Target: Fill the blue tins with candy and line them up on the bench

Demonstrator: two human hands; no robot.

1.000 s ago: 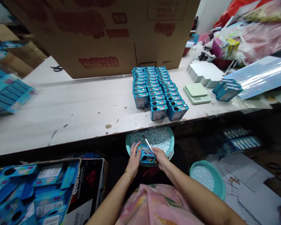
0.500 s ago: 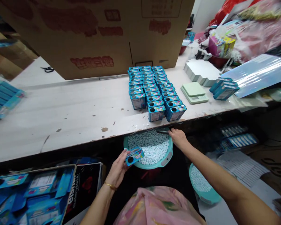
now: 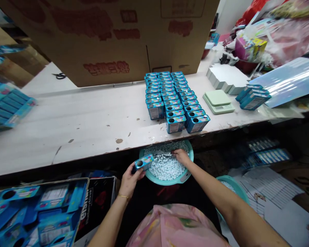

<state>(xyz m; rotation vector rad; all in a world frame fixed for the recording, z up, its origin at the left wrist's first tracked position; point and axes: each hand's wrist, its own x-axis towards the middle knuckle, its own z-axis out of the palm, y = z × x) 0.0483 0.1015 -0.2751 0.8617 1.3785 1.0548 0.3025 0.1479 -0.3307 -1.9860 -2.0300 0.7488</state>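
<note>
My left hand (image 3: 130, 178) grips a small blue box (image 3: 144, 162) with a round dark hole in its top, tilted by the left rim of a turquoise basin (image 3: 158, 181). Small white pellets (image 3: 167, 168) fill much of this basin. Over the pellets, toward the back right, my right hand (image 3: 181, 156) is closed with its fingertips down among them; what it holds is too small and hidden to make out. Beyond the basin, rows of upright blue boxes (image 3: 175, 120) stand on the white table (image 3: 92, 133), their holes facing up.
A large cardboard carton (image 3: 105, 41) stands at the back. Right of the rows are a pale green scale (image 3: 218, 102) and stacked white card (image 3: 228, 78). An open carton of blue boxes (image 3: 48, 212) sits lower left; a second turquoise basin (image 3: 238, 188) is lower right.
My right hand has moved from the basin's back right rim inward and down to the pellets. My left hand has raised the blue box slightly and turned it more upright.
</note>
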